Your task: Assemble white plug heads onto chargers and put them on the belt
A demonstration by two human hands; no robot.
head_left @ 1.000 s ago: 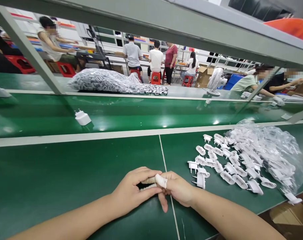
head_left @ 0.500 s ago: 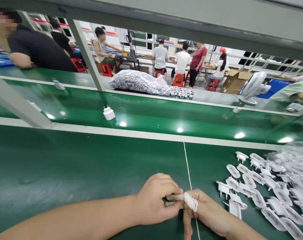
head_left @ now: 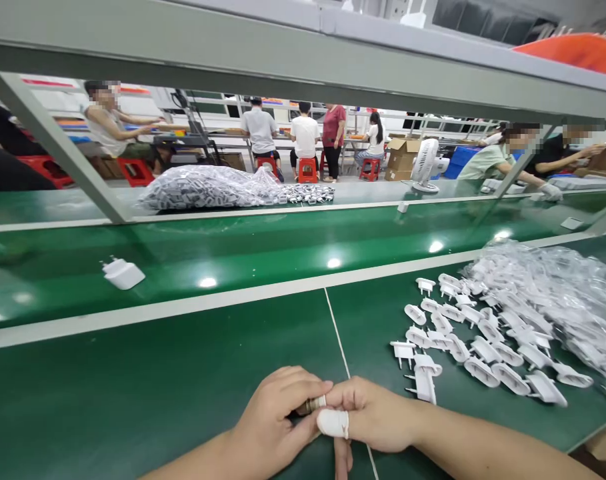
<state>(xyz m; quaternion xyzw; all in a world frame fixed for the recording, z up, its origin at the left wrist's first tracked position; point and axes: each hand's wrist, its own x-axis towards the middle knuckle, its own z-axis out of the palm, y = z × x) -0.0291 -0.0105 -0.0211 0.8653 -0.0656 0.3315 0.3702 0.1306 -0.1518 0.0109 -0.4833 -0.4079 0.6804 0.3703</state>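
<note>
My left hand point(head_left: 277, 420) is closed, pinching a small brownish tube with a pale rim point(head_left: 313, 404). The tube lies at the tip of my right index finger, and looks like a finger cot; its far end is hidden inside my left hand. My right hand point(head_left: 377, 413) comes in from the right with its fingers apart, touching the left. On its thumb is a white finger cot point(head_left: 333, 423), and another finger points down toward the table edge. Both hands are low over the green table point(head_left: 183, 393). White plug parts with two pins point(head_left: 425, 377) lie right of them.
Several more plug parts point(head_left: 480, 371) spread toward a clear plastic bag point(head_left: 557, 287) at the right. A white charger point(head_left: 123, 273) sits on the green conveyor belt point(head_left: 273, 250). Beyond are a full bag of small parts point(head_left: 197, 187), a fan point(head_left: 427, 167) and several co-workers. A shelf beam point(head_left: 303, 60) crosses overhead.
The view has turned to the right, so the surroundings sit further left. My hands stay together; the right thumb with its white cot now lies below the tube, level and nearer my left hand.
</note>
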